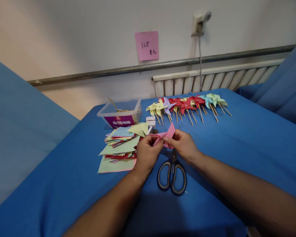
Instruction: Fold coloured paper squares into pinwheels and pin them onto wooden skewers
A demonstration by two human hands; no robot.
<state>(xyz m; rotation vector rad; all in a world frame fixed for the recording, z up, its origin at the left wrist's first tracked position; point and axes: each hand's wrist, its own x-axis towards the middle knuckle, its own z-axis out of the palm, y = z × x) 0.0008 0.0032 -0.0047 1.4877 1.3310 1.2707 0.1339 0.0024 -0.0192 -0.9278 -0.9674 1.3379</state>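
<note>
A pink paper pinwheel (170, 132) with folded blades is held up between both hands over the blue cloth. My left hand (149, 150) pinches its left side, the thumb pressing toward the middle. From the right, my right hand (184, 144) grips the same paper with thumb and fingers near the centre. Whether a pin is between the fingertips cannot be made out. Below the hands lie scissors (173, 174) with dark blue and grey handles, their blades partly hidden by the hands and paper. Stacked coloured paper sheets (119, 144) lie just left of my left hand.
Finished pinwheels (186, 104) in several colours lie in a row at the back. A clear plastic box (120, 115) with thin sticks stands at the back left, near small white boxes (150, 121). Behind the blue-covered table (224, 197) are a radiator (217, 77) and a pipe.
</note>
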